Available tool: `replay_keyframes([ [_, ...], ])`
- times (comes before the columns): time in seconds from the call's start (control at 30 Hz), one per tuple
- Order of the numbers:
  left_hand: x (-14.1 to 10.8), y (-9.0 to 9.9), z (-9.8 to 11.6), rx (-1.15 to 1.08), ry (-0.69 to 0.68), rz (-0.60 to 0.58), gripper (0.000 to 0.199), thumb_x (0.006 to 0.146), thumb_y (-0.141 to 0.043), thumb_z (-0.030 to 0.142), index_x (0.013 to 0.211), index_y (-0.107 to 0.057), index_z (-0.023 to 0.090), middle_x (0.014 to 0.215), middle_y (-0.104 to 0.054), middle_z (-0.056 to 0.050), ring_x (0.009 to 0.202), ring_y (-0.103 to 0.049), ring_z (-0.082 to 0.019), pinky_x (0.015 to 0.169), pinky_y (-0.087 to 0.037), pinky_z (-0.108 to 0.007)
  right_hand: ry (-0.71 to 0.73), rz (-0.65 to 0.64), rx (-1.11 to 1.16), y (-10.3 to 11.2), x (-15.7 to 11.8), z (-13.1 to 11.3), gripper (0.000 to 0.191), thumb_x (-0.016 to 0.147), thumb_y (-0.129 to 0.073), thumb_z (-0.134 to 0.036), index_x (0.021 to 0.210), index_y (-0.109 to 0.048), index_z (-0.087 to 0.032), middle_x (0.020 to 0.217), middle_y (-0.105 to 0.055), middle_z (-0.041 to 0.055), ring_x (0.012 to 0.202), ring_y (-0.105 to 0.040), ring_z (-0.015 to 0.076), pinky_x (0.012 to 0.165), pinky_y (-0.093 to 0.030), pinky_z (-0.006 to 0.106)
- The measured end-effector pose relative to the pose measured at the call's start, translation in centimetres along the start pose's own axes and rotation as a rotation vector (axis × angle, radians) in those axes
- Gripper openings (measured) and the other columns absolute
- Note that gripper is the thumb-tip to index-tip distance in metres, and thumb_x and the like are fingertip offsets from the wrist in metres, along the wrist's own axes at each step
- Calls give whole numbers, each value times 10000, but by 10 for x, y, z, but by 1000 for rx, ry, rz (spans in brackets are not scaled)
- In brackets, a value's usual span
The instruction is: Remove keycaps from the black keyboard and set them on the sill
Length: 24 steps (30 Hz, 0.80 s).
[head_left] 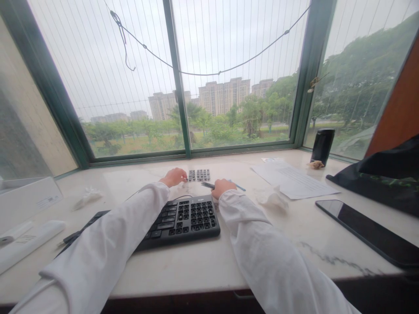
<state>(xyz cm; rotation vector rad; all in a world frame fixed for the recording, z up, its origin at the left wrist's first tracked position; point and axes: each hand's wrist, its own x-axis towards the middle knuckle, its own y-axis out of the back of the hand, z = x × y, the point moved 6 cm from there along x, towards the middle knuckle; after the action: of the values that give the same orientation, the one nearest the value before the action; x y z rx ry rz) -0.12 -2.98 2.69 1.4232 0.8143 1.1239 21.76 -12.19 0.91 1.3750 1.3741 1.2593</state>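
Observation:
A black keyboard point(178, 220) lies on the pale marble sill point(203, 261), partly under my white sleeves. Beyond it sits a small block of loose dark keycaps point(198, 175). My left hand point(173, 176) rests on the sill just left of the keycaps, fingers curled, touching their near edge; whether it holds one is unclear. My right hand point(222, 186) is closed around a thin pen-like tool point(240, 187) that sticks out on both sides of the fist.
Crumpled tissues point(273, 200) point(87, 196) lie either side. Printed paper sheets point(293, 181), a dark tablet point(369, 233), a black cup point(322, 146) and a black cloth point(386, 174) are on the right. White boxes point(26, 205) stand left. Windows close the far side.

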Motion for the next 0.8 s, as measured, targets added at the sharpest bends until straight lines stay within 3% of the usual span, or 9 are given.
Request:
replay_keyframes([
  [0.17, -5, 9, 3, -34, -1, 37, 169, 768, -656, 361, 876, -730, 254, 1004, -705, -11, 861, -632, -185, 769, -449, -256, -10, 13, 7, 1, 0, 1, 315, 782, -565, -353, 995, -673, -148, 997, -669, 155, 901, -640, 289, 720, -481, 372],
  [0.33, -26, 29, 10, -78, -39, 35, 231, 810, -602, 422, 903, -731, 254, 1026, -705, 6, 632, -616, -116, 742, -451, -240, -36, 110, 63, 16, -3, 1, 345, 824, -517, -421, 998, -669, -165, 974, -666, 157, 911, -637, 285, 745, -461, 376],
  [0.47, -60, 47, 16, -119, -121, -35, 234, 812, -596, 444, 886, -742, 276, 959, -722, 30, 554, -594, -92, 709, -445, -229, -35, 164, 98, 27, -6, -1, 392, 846, -469, -470, 981, -678, -167, 946, -668, 158, 867, -640, 279, 720, -453, 367],
  [0.6, -104, 62, 27, -158, -259, -50, 209, 799, -621, 440, 855, -753, 288, 927, -728, 21, 790, -644, -151, 731, -427, -229, -26, 211, 143, 35, -10, -3, 412, 865, -430, -491, 976, -699, -199, 927, -675, 145, 825, -637, 265, 691, -436, 345],
  [0.8, -151, 65, 36, -296, -253, 23, 284, 813, -605, 477, 875, -758, 245, 859, -730, -23, 770, -640, -156, 723, -442, -235, -3, 370, 237, 42, -13, -3, 423, 861, -422, -520, 839, -723, -224, 783, -679, 113, 675, -600, 216, 589, -364, 292],
])
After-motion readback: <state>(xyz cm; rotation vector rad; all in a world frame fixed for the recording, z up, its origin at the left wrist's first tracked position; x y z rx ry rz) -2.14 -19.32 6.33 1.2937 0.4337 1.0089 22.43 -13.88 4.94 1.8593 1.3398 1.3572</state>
